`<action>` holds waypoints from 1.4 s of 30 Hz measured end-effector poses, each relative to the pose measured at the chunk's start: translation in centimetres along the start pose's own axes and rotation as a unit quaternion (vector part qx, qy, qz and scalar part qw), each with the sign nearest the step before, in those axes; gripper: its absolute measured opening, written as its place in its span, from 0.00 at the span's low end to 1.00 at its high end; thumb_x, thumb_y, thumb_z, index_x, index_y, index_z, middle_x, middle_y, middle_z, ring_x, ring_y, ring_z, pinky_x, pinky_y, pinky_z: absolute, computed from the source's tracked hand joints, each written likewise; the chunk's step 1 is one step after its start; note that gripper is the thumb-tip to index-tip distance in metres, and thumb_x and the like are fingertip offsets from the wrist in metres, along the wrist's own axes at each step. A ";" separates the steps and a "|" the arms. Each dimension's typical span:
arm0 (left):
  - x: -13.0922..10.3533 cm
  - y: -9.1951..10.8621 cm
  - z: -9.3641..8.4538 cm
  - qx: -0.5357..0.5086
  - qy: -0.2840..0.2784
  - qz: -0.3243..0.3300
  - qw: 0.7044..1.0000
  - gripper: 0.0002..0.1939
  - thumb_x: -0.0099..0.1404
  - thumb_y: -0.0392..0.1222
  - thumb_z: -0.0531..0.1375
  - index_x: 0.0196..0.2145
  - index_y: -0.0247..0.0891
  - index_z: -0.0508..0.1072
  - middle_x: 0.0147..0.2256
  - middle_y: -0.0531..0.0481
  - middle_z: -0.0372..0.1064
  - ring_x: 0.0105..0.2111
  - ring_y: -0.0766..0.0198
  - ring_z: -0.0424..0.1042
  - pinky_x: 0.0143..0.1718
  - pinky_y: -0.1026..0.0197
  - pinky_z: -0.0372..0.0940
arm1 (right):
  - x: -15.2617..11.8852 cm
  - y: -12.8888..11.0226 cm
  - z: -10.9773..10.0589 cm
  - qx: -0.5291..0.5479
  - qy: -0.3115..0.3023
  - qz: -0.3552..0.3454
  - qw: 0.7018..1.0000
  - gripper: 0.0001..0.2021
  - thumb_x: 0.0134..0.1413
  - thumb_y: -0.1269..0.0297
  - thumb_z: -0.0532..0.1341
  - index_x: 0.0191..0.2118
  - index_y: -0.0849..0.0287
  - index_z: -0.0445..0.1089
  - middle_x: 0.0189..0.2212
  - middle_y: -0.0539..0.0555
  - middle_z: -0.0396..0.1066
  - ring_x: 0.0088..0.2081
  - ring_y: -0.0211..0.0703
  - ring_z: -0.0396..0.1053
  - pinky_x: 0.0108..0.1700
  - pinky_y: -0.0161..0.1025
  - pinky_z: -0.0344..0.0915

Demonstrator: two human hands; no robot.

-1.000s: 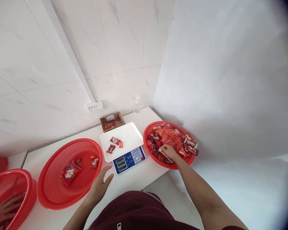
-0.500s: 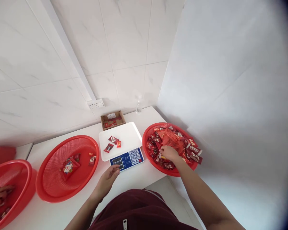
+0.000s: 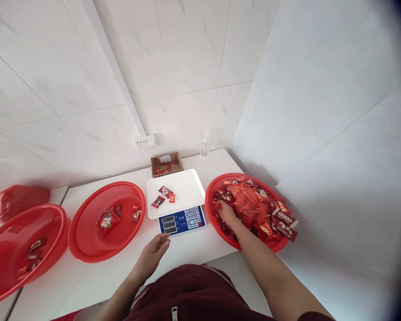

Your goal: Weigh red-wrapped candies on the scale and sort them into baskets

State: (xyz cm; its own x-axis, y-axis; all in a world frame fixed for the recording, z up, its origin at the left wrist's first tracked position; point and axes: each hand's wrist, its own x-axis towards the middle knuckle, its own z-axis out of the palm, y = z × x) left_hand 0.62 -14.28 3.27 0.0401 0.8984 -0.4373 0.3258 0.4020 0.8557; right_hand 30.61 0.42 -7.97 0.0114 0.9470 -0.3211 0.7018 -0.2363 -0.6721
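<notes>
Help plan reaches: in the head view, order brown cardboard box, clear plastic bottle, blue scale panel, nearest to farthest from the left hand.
1. Blue scale panel: ahead, rightward
2. Brown cardboard box: farther ahead
3. Clear plastic bottle: farthest back, right

Left forearm [image 3: 123, 292] angles up from lower left; left grip [image 3: 151, 256] relaxed, fingers [image 3: 158, 239] half curled, thumb [image 3: 163, 248] close beside them. Right arm [image 3: 267, 269] slants inward from lower right, extended farther forward; right grip [image 3: 227, 214] tilts down, fingertips partly hidden.
</notes>
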 end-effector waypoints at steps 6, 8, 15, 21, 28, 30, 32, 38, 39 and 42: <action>0.4 0.2 -0.6 0.014 -0.033 0.004 0.999 0.24 0.58 0.56 0.56 0.47 0.38 0.68 0.43 0.45 0.71 0.45 0.58 0.69 0.48 0.56 0.62 | -1.0 0.4 -2.4 0.230 0.073 0.048 0.969 0.14 0.51 0.59 0.55 0.43 0.57 0.65 0.41 0.55 0.72 0.37 0.41 0.71 0.37 0.37 0.67; 0.6 0.4 -0.8 0.011 -0.040 0.015 0.999 0.22 0.59 0.54 0.56 0.46 0.39 0.68 0.42 0.45 0.71 0.45 0.58 0.69 0.48 0.56 0.62 | -1.6 -0.4 -3.0 0.328 0.065 0.094 0.938 0.13 0.50 0.59 0.56 0.41 0.58 0.66 0.37 0.55 0.73 0.33 0.40 0.71 0.34 0.36 0.67; 0.8 -0.2 -2.0 -0.001 -0.059 0.034 0.998 0.19 0.60 0.51 0.56 0.46 0.39 0.68 0.41 0.46 0.71 0.43 0.59 0.69 0.46 0.57 0.63 | -2.4 -7.5 -0.9 0.392 -0.034 0.068 0.917 0.09 0.45 0.59 0.63 0.32 0.57 0.68 0.25 0.49 0.71 0.24 0.35 0.67 0.27 0.32 0.64; -0.3 -1.2 -4.3 -0.001 -0.050 0.020 0.999 0.21 0.59 0.52 0.56 0.46 0.38 0.68 0.42 0.45 0.71 0.44 0.59 0.69 0.46 0.57 0.63 | -1.9 -13.8 4.5 0.335 -0.099 0.043 0.936 0.09 0.45 0.58 0.64 0.28 0.58 0.67 0.23 0.48 0.69 0.20 0.33 0.63 0.24 0.32 0.63; -0.4 -3.4 -6.5 -0.004 -0.048 0.010 0.999 0.24 0.58 0.54 0.56 0.47 0.37 0.68 0.42 0.43 0.71 0.45 0.57 0.69 0.48 0.56 0.62 | -2.8 -11.5 2.4 0.198 0.093 -0.022 0.976 0.14 0.52 0.52 0.56 0.37 0.57 0.68 0.31 0.53 0.72 0.29 0.41 0.69 0.30 0.36 0.64; -0.1 -3.9 -6.8 -0.004 -0.057 0.013 0.998 0.24 0.58 0.54 0.56 0.47 0.36 0.68 0.42 0.43 0.71 0.44 0.57 0.69 0.48 0.56 0.62 | -3.7 -9.0 0.4 0.039 0.151 -0.032 0.987 0.14 0.56 0.54 0.52 0.39 0.56 0.69 0.36 0.55 0.73 0.36 0.44 0.70 0.37 0.37 0.63; 0.3 -4.3 -7.0 -0.002 -0.069 0.019 0.997 0.24 0.59 0.55 0.56 0.47 0.36 0.68 0.42 0.43 0.71 0.44 0.58 0.69 0.48 0.56 0.61 | -4.7 -6.5 -1.3 -0.093 0.118 -0.011 0.989 0.14 0.57 0.56 0.51 0.39 0.55 0.70 0.37 0.55 0.74 0.40 0.45 0.70 0.39 0.36 0.61; 1.1 -4.5 -7.3 -0.010 -0.073 0.031 0.997 0.25 0.57 0.55 0.57 0.47 0.37 0.68 0.42 0.44 0.71 0.45 0.57 0.69 0.49 0.56 0.61 | -4.0 -3.0 -2.5 -0.218 0.028 0.038 0.975 0.21 0.54 0.65 0.55 0.55 0.58 0.63 0.55 0.60 0.63 0.53 0.49 0.63 0.47 0.37 0.59; 1.2 -4.4 -7.3 -0.012 -0.071 0.026 0.997 0.25 0.56 0.55 0.57 0.47 0.37 0.68 0.41 0.44 0.71 0.45 0.57 0.69 0.49 0.55 0.61 | -3.3 -3.0 -2.3 -0.227 0.040 0.039 0.972 0.24 0.55 0.67 0.54 0.59 0.60 0.58 0.59 0.62 0.57 0.57 0.49 0.59 0.51 0.38 0.57; 1.4 -4.1 -7.2 -0.011 -0.064 0.001 0.998 0.26 0.54 0.56 0.59 0.46 0.37 0.69 0.41 0.44 0.71 0.45 0.56 0.69 0.49 0.55 0.60 | -1.0 -3.1 -1.3 -0.252 0.054 0.066 0.964 0.30 0.55 0.71 0.53 0.64 0.63 0.48 0.63 0.66 0.47 0.60 0.52 0.52 0.54 0.42 0.54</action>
State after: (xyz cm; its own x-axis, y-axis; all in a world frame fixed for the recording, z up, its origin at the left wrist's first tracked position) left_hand -7.46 -13.38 1.17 0.1622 0.8694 -0.4668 0.3041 0.4060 0.8618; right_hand 29.34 0.47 -4.65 0.1794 0.9397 -0.2910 0.9458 -0.2462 -0.2118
